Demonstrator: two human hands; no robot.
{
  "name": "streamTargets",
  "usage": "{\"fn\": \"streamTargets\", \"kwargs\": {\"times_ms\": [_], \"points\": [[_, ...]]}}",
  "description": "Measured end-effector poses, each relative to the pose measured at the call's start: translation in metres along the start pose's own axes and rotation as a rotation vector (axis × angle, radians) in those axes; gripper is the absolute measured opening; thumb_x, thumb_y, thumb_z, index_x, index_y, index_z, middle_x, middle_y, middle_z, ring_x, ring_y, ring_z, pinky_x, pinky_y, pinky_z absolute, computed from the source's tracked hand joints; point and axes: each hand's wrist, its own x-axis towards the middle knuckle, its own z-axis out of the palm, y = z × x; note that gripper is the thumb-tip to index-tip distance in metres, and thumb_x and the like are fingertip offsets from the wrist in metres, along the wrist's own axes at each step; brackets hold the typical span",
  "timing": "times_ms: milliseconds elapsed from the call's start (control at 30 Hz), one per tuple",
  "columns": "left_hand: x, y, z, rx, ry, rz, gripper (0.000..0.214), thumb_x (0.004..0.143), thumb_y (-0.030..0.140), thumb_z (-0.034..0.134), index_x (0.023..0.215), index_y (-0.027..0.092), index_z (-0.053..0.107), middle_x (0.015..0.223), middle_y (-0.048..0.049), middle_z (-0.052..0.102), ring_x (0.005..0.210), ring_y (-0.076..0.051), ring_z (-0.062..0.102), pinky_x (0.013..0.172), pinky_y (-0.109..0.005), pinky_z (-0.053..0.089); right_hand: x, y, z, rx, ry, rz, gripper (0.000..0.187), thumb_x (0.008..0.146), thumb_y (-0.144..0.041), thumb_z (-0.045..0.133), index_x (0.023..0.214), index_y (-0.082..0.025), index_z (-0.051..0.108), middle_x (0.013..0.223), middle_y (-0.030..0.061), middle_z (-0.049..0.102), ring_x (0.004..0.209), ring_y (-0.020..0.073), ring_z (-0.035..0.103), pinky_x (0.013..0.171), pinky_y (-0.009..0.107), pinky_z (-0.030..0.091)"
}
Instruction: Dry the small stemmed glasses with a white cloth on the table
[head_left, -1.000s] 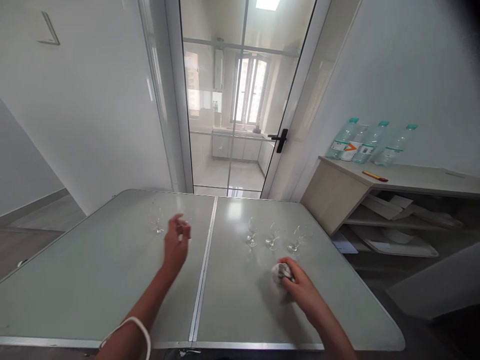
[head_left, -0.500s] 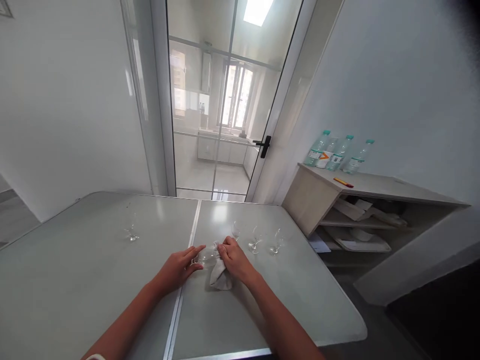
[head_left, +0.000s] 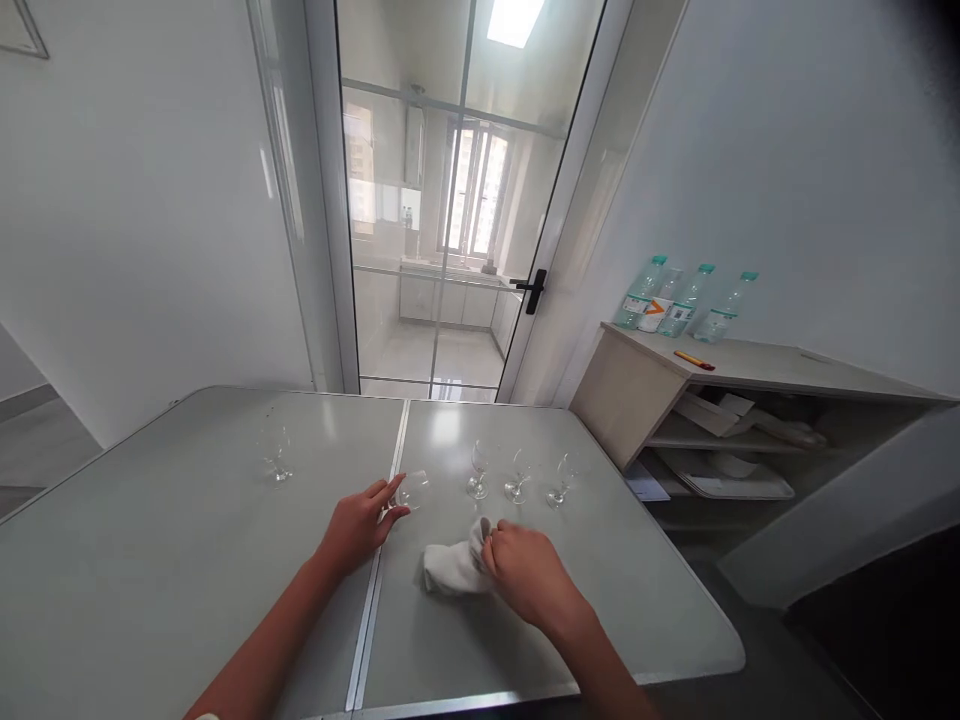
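Note:
My left hand grips a clear stemmed glass by its base end, thumb and fingers closed round it. The glass is tilted on its side with its bowl pointing right, just above the table. A pale grey cloth is pinched in my right hand, and part of it rests on the table. The cloth is apart from the glass. Behind the hands, three similar glasses stand upright in a row: one on the left, one in the middle and one on the right.
Another upright glass stands on the left half of the grey table. A metal strip divides the tabletop. On the right, a wooden shelf unit holds several plastic bottles. A glass door is behind the table.
My right hand has drawn the cloth out of the glass and moved it right and toward me. The left hand still holds the glass, now slightly higher.

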Motion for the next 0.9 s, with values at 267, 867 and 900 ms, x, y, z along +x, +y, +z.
{"fn": "streamTargets", "kwargs": {"times_ms": [267, 867, 900], "points": [[-0.002, 0.013, 0.006, -0.272, -0.001, 0.109, 0.05, 0.098, 0.043, 0.059, 0.145, 0.028, 0.055, 0.08, 0.0021, 0.06, 0.061, -0.01, 0.053, 0.065, -0.022, 0.047, 0.012, 0.022, -0.015, 0.303, 0.207, 0.188, 0.052, 0.104, -0.049, 0.039, 0.061, -0.021, 0.051, 0.062, 0.0026, 0.057, 0.057, 0.0155, 0.048, 0.055, 0.028, 0.026], [-0.01, 0.037, 0.009, -0.471, -0.066, 0.17, 0.05, 0.094, 0.035, 0.065, 0.143, 0.023, 0.059, 0.076, 0.0008, 0.055, 0.062, -0.012, 0.049, 0.06, -0.024, 0.044, 0.015, -0.022, 0.033, 0.831, 0.136, -0.128, 0.014, 0.1, -0.037, 0.05, 0.107, -0.024, 0.052, 0.086, 0.0004, 0.056, 0.076, 0.0184, 0.052, 0.072, 0.029, 0.045], [-0.011, 0.038, 0.007, -0.457, -0.09, 0.187, 0.051, 0.094, 0.032, 0.065, 0.143, 0.025, 0.058, 0.078, 0.0003, 0.057, 0.062, -0.012, 0.051, 0.061, -0.024, 0.045, 0.016, -0.019, 0.028, 0.866, 0.073, -0.152, 0.019, 0.098, -0.036, 0.053, 0.112, -0.024, 0.051, 0.09, 0.0005, 0.056, 0.078, 0.0181, 0.052, 0.073, 0.029, 0.045]]}}
